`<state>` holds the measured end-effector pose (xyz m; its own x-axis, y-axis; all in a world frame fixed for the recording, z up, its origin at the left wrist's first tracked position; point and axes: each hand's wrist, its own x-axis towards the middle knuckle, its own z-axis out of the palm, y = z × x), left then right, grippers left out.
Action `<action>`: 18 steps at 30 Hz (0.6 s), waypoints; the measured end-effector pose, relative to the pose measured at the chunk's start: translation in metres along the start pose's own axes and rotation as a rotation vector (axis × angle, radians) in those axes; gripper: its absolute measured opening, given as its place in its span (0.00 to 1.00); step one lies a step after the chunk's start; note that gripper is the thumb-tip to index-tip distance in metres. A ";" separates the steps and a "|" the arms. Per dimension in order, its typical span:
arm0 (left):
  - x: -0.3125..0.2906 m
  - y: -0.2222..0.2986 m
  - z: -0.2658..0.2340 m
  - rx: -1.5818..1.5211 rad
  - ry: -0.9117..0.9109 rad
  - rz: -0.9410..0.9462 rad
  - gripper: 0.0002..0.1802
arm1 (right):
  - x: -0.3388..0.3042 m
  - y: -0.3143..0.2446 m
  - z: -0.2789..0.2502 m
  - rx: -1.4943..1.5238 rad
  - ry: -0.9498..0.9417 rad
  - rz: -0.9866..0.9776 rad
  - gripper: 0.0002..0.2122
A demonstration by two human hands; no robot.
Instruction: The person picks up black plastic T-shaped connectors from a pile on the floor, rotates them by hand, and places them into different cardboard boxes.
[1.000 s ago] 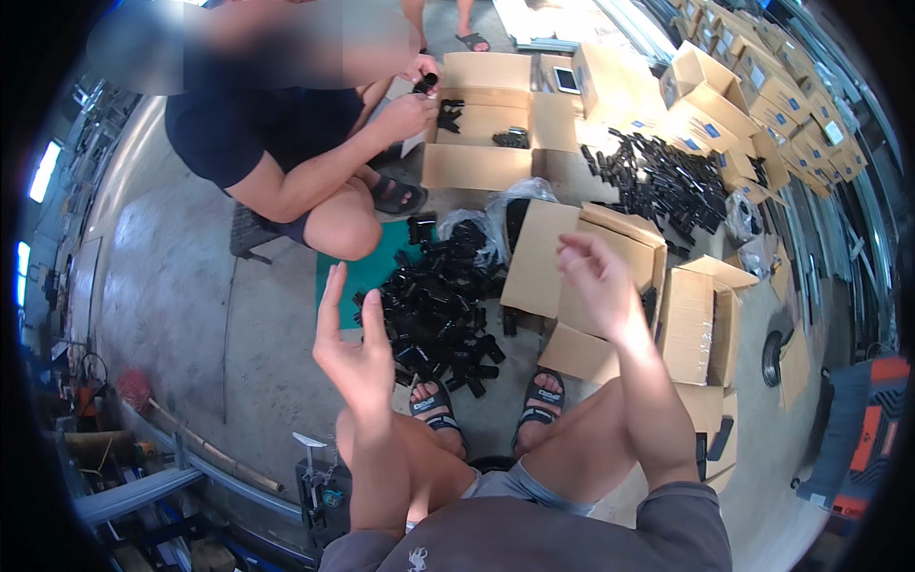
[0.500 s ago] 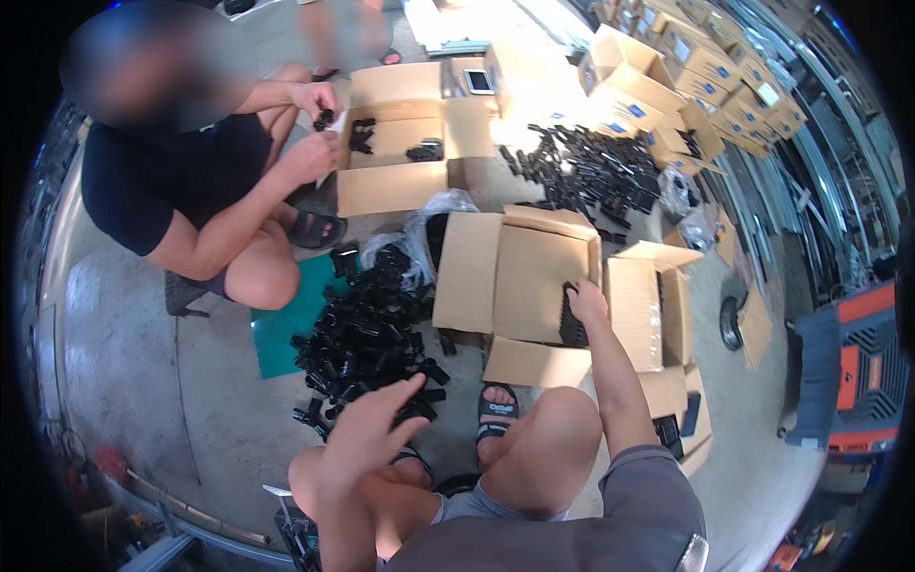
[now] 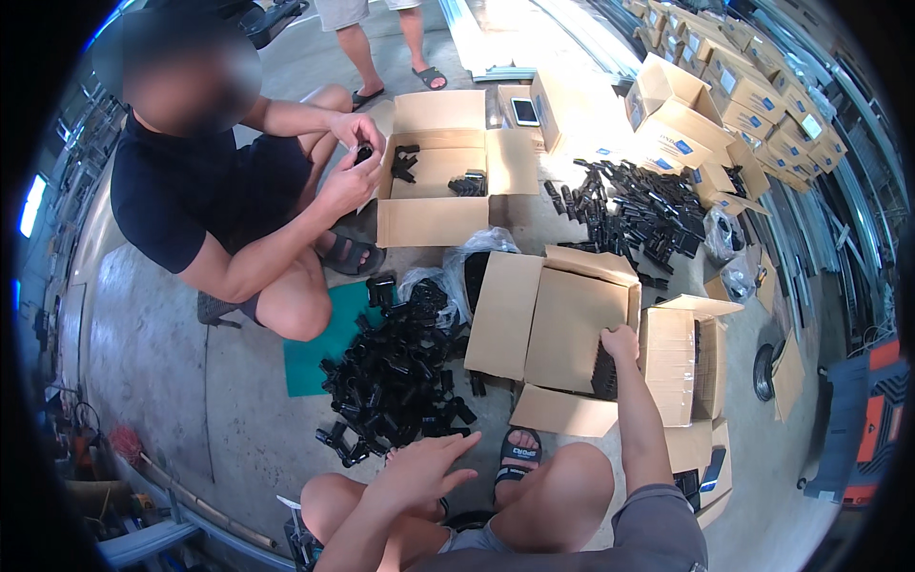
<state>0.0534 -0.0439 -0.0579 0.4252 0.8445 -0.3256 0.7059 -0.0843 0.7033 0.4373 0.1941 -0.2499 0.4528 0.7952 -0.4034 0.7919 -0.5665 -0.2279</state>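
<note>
My right hand [image 3: 620, 343] reaches into the open cardboard box [image 3: 577, 319] in front of me. Its fingers are curled at the top of a neat stack of black parts [image 3: 604, 377] along the box's right side; whatever they grip is hidden. My left hand [image 3: 431, 472] hovers above my lap, empty, with its fingers stretched out and the thumb apart. Just beyond it lies a heap of loose black plastic parts [image 3: 396, 381], short and tubular, partly on a green mat [image 3: 307, 357].
A co-worker [image 3: 181, 181] sits at the left, both hands on a small black part beside another open carton [image 3: 434, 224]. More black parts [image 3: 634, 210] spread over the floor beyond. A narrower box [image 3: 667, 367] adjoins mine. Stacked cartons [image 3: 748, 86] stand at the far right.
The view has shifted, so the scene sits lower and further right. My left hand has drawn away from the heap toward my lap. My right hand stays at the stack in the box.
</note>
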 end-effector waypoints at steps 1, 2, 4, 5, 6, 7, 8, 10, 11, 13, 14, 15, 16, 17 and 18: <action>0.000 -0.001 0.001 -0.016 -0.020 0.006 0.31 | -0.001 -0.002 0.001 0.067 0.025 0.017 0.18; -0.001 -0.002 0.002 -0.033 -0.041 0.012 0.32 | -0.003 -0.005 -0.001 0.135 0.051 0.034 0.18; 0.001 -0.003 0.000 -0.056 -0.099 0.017 0.33 | -0.001 -0.005 0.002 0.245 0.104 0.044 0.17; 0.003 -0.002 -0.002 -0.063 -0.137 0.015 0.33 | 0.002 -0.004 0.002 0.230 0.141 0.069 0.17; 0.004 -0.001 -0.005 -0.068 -0.176 0.016 0.33 | 0.004 -0.003 0.003 0.214 0.179 0.095 0.17; 0.005 0.000 -0.008 -0.071 -0.214 0.013 0.33 | 0.005 -0.006 0.003 0.202 0.215 0.118 0.17; 0.004 -0.001 -0.013 -0.072 -0.252 0.011 0.34 | 0.005 -0.009 0.005 0.117 0.344 0.084 0.15; 0.001 -0.004 -0.022 -0.086 -0.248 0.041 0.35 | -0.005 -0.018 0.001 0.127 0.541 -0.099 0.13; -0.001 -0.008 -0.026 -0.098 -0.205 0.071 0.36 | -0.014 -0.028 -0.004 0.134 0.637 -0.196 0.12; 0.002 -0.011 -0.033 -0.111 -0.058 0.091 0.39 | -0.049 -0.057 -0.029 0.447 0.376 -0.441 0.10; 0.010 -0.012 -0.043 -0.106 0.047 0.077 0.41 | -0.068 -0.072 -0.037 0.597 0.233 -0.554 0.10; 0.021 -0.012 -0.053 -0.101 0.143 0.081 0.43 | -0.084 -0.081 -0.043 0.705 -0.018 -0.624 0.09; 0.035 -0.015 -0.056 -0.062 0.250 0.036 0.47 | -0.101 -0.094 -0.044 0.809 -0.280 -0.687 0.08; 0.049 -0.017 -0.059 -0.022 0.353 -0.014 0.51 | -0.129 -0.114 -0.053 0.713 -0.444 -0.763 0.08; 0.063 -0.017 -0.064 0.029 0.378 -0.024 0.53 | -0.147 -0.130 -0.051 0.620 -0.494 -0.989 0.08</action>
<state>0.0315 0.0445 -0.0499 0.1733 0.9815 -0.0820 0.7315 -0.0725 0.6780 0.2888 0.1614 -0.1159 -0.5268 0.8462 -0.0807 0.3193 0.1090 -0.9413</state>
